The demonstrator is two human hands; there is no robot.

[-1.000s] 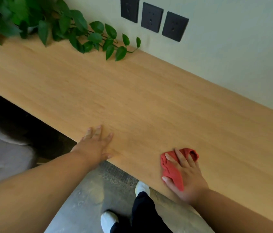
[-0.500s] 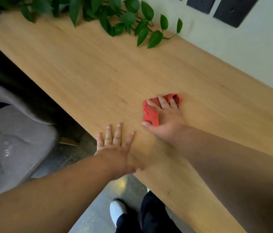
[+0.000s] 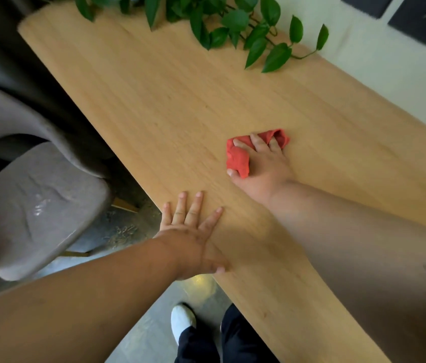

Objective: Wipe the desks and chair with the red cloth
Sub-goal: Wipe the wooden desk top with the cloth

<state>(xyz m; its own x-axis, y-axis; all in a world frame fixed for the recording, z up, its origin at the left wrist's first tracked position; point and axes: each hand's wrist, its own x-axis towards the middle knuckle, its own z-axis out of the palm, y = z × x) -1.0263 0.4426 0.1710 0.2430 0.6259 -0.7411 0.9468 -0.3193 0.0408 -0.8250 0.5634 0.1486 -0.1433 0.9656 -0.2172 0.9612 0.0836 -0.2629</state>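
Note:
A long light-wood desk runs diagonally from upper left to lower right. My right hand presses a crumpled red cloth flat on the desk's middle, fingers curled over it. Part of the cloth pokes out beyond my fingertips. My left hand lies flat on the desk's near edge with fingers spread, holding nothing. A grey upholstered chair stands at the left, just off the desk's edge.
A trailing green plant spreads leaves over the desk's far end. Dark wall plates sit on the pale wall at upper right. Grey floor, my dark trousers and a white shoe show below the desk edge.
My right hand has slid the red cloth away from the near edge, toward the desk's middle and left end. The view has swung left, bringing the chair in. My left hand stays flat.

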